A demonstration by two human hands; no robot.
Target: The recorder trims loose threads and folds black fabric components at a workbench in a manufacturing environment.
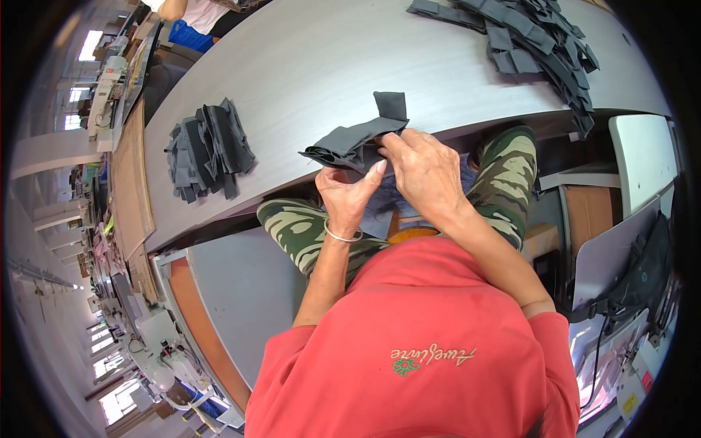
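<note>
Grasping the dark fabric bundle (343, 139) with both hands, at the near edge of the table (307, 66). Supporting the near underside with the left hand (345, 197), and pinching the right side with the right hand (427, 168). Holding cloth on both sides of the grip, but hiding part of the fingertip contact behind folds and knuckles; not showing the pressure applied. Showing a flat flap (391, 106) projecting beyond the grip, away from the body. Probably risking misalignment there, owing to the lack of any finger on the flap. Possibly risking fanning of the loose layers at the left end, owing to pinching closer to the middle. Risking a drop onto the camouflage trousers (292, 226), or between the knees, owing to working at the edge instead of well over the table. Possibly risking a snag on the pale bracelet (343, 235), owing to handling loose cloth near the wrist. Seeing a small stack of dark pieces (208, 150) lying apart at left and a larger heap of dark strips (537, 44) trailing toward the near edge at right; possibly risking slippage there, owing to any snagging or brushing of the trailing end.
</note>
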